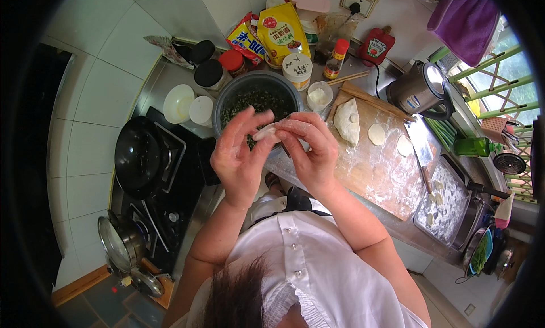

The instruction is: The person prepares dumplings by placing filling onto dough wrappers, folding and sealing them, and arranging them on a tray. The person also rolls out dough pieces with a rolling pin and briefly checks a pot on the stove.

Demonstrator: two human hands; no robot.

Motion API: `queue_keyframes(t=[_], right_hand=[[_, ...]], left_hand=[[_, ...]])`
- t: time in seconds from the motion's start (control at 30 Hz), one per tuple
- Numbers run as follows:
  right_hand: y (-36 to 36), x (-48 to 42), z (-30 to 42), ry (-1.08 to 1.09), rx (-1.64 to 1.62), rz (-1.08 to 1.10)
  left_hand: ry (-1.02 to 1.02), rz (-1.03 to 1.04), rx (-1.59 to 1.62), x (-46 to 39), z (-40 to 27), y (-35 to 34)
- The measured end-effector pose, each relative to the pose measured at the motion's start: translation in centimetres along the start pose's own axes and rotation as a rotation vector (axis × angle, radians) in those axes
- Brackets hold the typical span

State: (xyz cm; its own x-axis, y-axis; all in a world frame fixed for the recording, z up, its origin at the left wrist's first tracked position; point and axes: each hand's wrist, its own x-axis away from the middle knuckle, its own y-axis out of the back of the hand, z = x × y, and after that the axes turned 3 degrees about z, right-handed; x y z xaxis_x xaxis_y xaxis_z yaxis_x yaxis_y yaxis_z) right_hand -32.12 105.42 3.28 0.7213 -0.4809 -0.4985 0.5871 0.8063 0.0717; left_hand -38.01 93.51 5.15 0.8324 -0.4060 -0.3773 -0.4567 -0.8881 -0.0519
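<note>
A small folded dumpling [265,133] is pinched between my two hands, above the near side of a grey bowl [220,99]. My left hand [239,157] touches it with thumb and fingertips, the other fingers raised and slightly blurred. Floured fingers of my right hand [313,151] grip its right end. Chopped dark green filling [259,100] lies in the bowl, partly hidden by my hands. To the right, a floured wooden board [362,174] carries a lump of dough [348,122] and two flat round wrappers, one near [377,134] and one farther right [405,145].
A cleaver [419,147] lies across the board's right edge, beside a floured tray [443,204] with several dumplings. A rolling pin [374,100] rests along the board's back, near an electric kettle [415,89]. Left, a wok [138,157] and a lidded pot [121,243] sit on the stove.
</note>
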Motion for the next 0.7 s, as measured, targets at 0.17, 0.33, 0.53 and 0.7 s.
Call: queue_keyframes(t=[0.17,0.33,0.53,0.7], right_hand=[[0.2,-0.1,1.3,-0.045,-0.178,0.09],[1.5,-0.6,1.9,0.115,-0.016,0.295],[-0.3,1.9,2.1,-0.394,-0.77,0.108],[0.0,3.8,0.4,-0.7,-1.054,0.193]], left_hand=[[-0.073,0.436,0.016,-2.1,0.5,1.0],[0.109,0.673,0.002,-2.2,-0.9,2.0],[-0.351,0.343,-0.316,-0.7,0.9,0.6],[-0.508,0.25,-0.548,-0.2,1.9,-0.1]])
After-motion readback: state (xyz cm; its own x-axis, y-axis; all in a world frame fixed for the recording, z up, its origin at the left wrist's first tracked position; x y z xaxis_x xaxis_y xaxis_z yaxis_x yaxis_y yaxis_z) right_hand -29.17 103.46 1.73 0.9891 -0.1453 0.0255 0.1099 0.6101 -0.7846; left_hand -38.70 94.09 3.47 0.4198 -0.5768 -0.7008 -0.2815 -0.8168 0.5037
